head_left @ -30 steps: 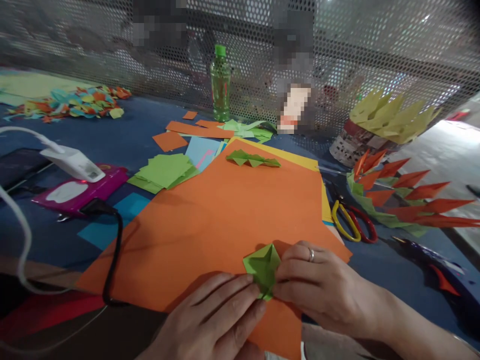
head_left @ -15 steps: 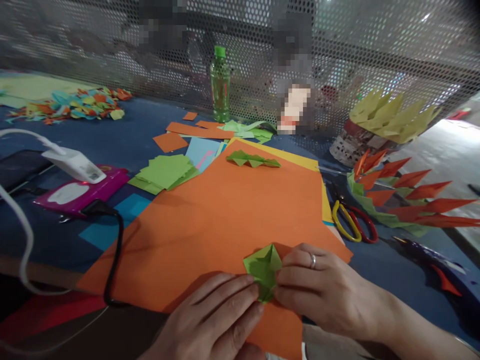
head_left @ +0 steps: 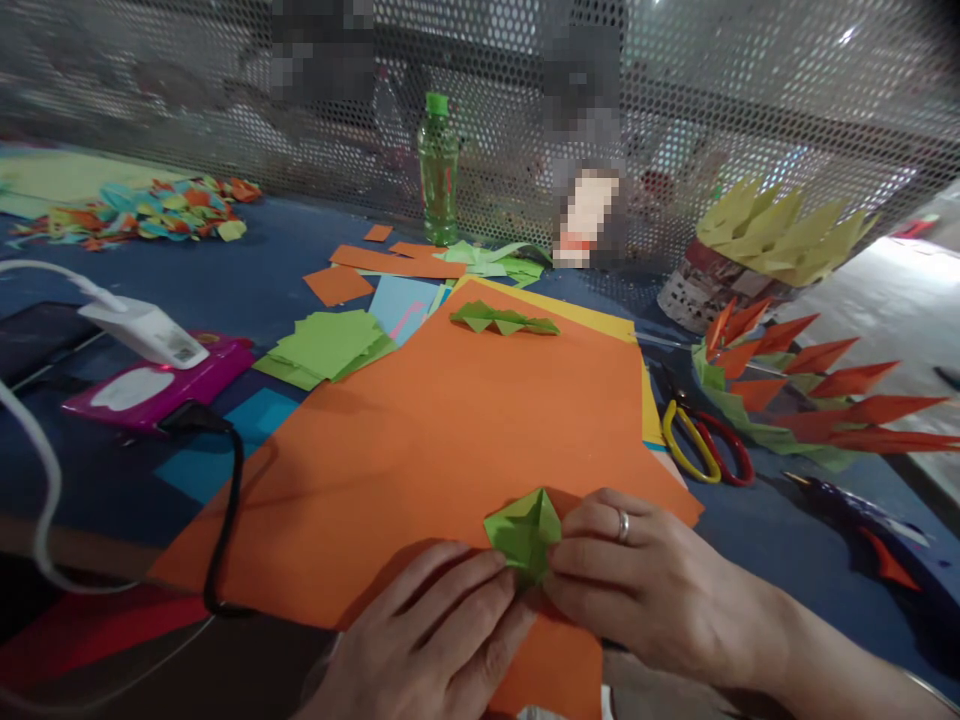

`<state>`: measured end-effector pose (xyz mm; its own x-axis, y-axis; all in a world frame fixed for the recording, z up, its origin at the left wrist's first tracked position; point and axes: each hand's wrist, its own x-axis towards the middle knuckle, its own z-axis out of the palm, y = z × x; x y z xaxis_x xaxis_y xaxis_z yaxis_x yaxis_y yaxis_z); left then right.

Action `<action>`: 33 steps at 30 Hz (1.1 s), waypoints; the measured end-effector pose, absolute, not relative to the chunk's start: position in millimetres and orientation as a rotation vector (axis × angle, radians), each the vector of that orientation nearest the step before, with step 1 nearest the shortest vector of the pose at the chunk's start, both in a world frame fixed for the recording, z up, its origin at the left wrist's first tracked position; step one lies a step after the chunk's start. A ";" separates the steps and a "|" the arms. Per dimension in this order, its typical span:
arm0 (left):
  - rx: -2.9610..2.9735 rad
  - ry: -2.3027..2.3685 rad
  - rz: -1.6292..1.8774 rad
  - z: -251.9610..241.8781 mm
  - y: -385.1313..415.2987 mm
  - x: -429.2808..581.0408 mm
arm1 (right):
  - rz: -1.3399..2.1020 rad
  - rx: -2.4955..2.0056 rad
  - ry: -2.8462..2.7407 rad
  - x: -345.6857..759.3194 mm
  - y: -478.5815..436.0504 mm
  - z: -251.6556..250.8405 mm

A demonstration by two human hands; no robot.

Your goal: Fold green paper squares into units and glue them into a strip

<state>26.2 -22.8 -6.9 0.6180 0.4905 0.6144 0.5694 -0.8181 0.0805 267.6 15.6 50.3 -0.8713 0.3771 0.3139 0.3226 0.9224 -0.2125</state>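
Observation:
A small green paper square, partly folded and creased, lies on a large orange paper sheet near its front edge. My left hand presses on the lower left of the square with its fingers together; its thumb is mostly hidden. From the right, my right hand, a ring on one finger, pinches the square's right edge. The lower corner of the square is covered by my fingers. Further back on the orange sheet sits a row of folded green paper points.
Left are a stack of green squares and a magenta power strip with a charger and cords. Right lie scissors, a glue gun and an orange-green folded paper ring. A green bottle stands before the mesh panel.
My left fingers have shifted slightly and cover more of the green square's lower corner. My right hand keeps its pinch in nearly the same place.

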 end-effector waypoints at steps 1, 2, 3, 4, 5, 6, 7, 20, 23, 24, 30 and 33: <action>-2.719 -0.893 -0.971 -7.5 -24.4 26.3 | 0.224 -0.510 -2.726 268.0 15.5 50.3; -2.726 -0.896 -0.967 -8.0 -26.2 26.1 | 0.234 -0.507 -2.719 268.6 15.6 50.1; -2.735 -0.908 -0.966 -8.5 -28.2 25.6 | 0.249 -0.509 -2.708 269.3 15.9 49.9; -2.754 -0.916 -0.958 -8.7 -30.0 24.9 | 0.267 -0.509 -2.692 270.1 16.4 49.7; -2.769 -0.927 -0.962 -8.7 -31.7 24.0 | 0.284 -0.512 -2.677 270.9 17.0 49.5; -2.788 -0.937 -0.961 -8.4 -33.0 23.2 | 0.301 -0.513 -2.664 271.7 17.7 49.3; -2.801 -0.945 -0.968 -8.1 -33.9 22.5 | 0.315 -0.517 -2.653 272.6 18.5 49.1; -2.795 -0.935 -1.014 -8.9 -29.6 25.0 | 0.288 -0.525 -2.686 274.1 17.4 48.4; -2.815 -0.961 -1.023 -6.4 -31.7 23.1 | 0.286 -0.537 -2.662 275.2 18.6 49.3; -2.811 -0.967 -1.038 -5.2 -32.3 22.6 | 0.282 -0.549 -2.660 276.1 19.0 49.7; -2.806 -0.940 -0.981 -1.5 -30.6 22.4 | 0.312 -0.624 -2.654 279.7 20.7 50.6; -2.804 -0.959 -0.996 -4.5 -30.4 22.6 | 0.329 -0.598 -2.661 278.9 21.7 50.6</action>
<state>22.6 -30.4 -4.5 0.6090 0.5450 0.5762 0.5550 -0.8118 0.1813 278.9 21.7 50.6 -0.8322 0.4514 0.3220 0.3595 0.8814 -0.3066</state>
